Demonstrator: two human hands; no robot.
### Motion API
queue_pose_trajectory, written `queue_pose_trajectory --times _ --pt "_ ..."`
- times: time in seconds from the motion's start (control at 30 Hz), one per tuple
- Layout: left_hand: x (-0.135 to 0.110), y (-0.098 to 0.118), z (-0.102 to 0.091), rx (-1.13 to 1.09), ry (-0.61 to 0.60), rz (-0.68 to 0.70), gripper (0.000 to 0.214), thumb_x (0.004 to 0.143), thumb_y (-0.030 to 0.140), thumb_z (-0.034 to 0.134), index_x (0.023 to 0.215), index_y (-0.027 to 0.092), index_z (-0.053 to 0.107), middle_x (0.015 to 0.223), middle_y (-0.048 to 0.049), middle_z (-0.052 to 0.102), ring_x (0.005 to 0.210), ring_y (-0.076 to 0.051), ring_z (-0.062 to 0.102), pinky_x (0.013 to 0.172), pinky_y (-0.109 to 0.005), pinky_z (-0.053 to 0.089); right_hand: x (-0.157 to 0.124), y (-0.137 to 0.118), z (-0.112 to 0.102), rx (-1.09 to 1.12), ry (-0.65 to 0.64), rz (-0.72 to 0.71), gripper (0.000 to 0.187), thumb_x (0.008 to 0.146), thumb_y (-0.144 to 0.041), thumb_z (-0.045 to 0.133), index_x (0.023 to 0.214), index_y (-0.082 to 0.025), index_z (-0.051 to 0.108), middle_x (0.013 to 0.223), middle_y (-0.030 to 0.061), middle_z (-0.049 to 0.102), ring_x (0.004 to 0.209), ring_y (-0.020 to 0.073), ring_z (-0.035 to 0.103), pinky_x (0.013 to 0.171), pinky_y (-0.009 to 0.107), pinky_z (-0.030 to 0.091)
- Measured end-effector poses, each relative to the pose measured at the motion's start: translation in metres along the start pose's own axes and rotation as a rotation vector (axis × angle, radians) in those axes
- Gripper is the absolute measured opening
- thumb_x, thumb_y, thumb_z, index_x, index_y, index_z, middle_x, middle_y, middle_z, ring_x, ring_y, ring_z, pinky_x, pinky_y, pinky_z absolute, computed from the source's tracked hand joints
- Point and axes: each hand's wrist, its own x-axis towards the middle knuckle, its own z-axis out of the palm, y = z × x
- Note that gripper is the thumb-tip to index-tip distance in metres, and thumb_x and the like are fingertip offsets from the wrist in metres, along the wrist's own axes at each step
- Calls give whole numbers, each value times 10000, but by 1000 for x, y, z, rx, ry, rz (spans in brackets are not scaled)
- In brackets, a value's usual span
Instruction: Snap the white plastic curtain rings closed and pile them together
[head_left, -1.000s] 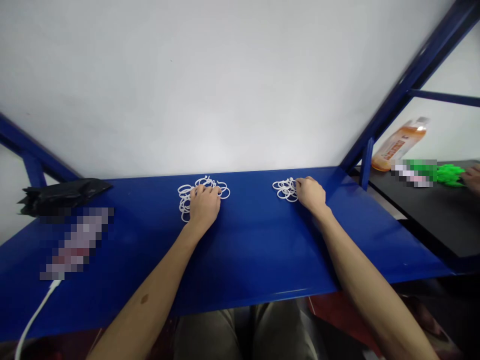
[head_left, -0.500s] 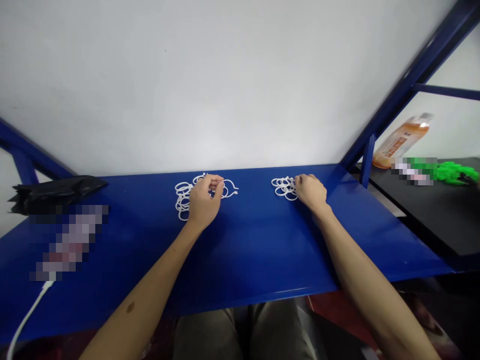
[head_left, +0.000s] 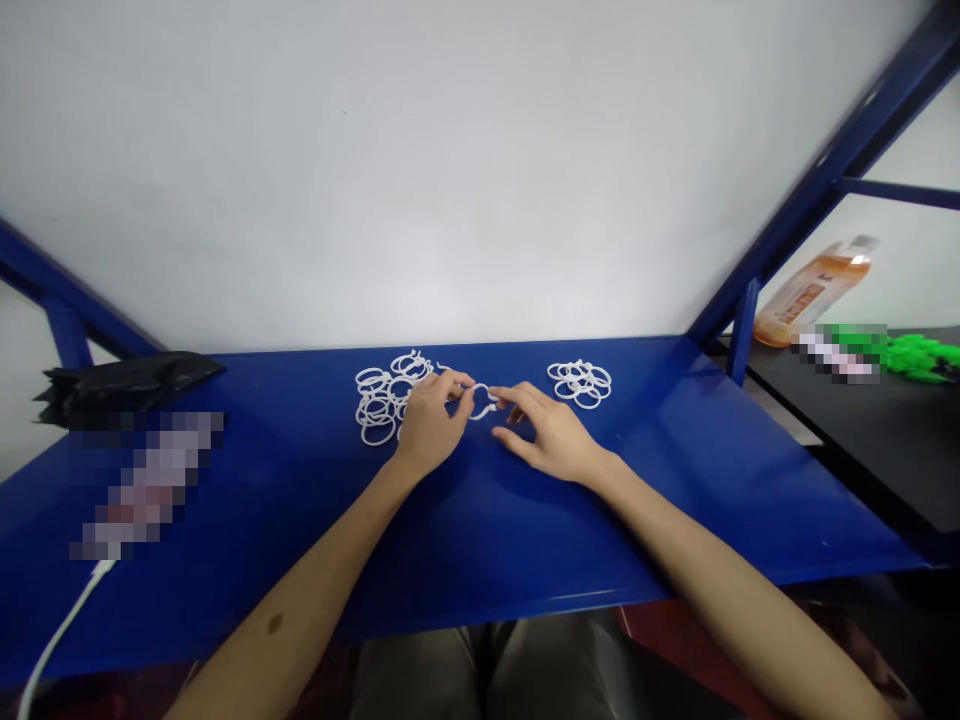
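Two heaps of white plastic rings lie on the blue shelf (head_left: 525,540): a larger left pile (head_left: 379,400) and a smaller right pile (head_left: 579,381). Between them, my left hand (head_left: 431,425) pinches one white ring (head_left: 482,403) with its fingertips, just right of the larger pile. My right hand (head_left: 551,437) meets it from the right, fingers apart and reaching, its tips touching or nearly touching the same ring. The ring is held a little above the shelf.
A black bag (head_left: 124,385) lies at the shelf's far left, with a blurred item (head_left: 142,485) and a white cable (head_left: 60,635) in front of it. Blue frame struts rise at both sides. On the black table at right stand an orange bottle (head_left: 814,290) and green parts (head_left: 919,355).
My left hand drew one ring out of the larger pile toward the middle. My right hand left the smaller pile and moved left to meet that ring.
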Motion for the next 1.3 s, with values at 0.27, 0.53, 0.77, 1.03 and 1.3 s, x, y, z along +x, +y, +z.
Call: queue_pose_trajectory --times 0.27,0.53,0.77,1.03,1.3 --pt "-7 11 5 233 -141 121 170 954 216 522 1059 200 656 841 -28 748 911 -259 637 878 -435 445 -1 -2 7 26 85 15 230 1001 -296 499 1200 -194 555 1058 64 670 748 124 665 686 280 547" --pt "-13 15 4 -37 -252 280 400 937 159 469 1323 191 568 1266 -91 675 1162 -230 620 1039 -429 477 -1 4 9 18 107 75 138 989 -291 503 1029 -210 606 903 36 656 720 135 626 670 278 520" --pt "-11 18 5 -292 -343 30 333 910 223 574 1242 208 598 1180 -67 724 1033 -202 712 973 -378 551 -1 4 11 115 122 78 135 989 -275 497 1048 -204 595 876 36 664 691 141 624 655 284 508" --pt "-3 11 3 -646 -383 -279 162 862 349 695 943 210 677 984 -47 771 935 -209 739 934 -398 564 0 15 16 112 162 150 130 915 -200 553 1044 -208 537 1084 87 683 948 194 666 830 354 530" --pt "-2 3 3 -743 -353 -327 233 876 430 662 924 204 688 928 -49 745 722 -146 665 710 -311 560 2 15 20 222 60 223 170 998 -294 509 1123 -201 577 829 13 701 712 147 656 693 287 505"
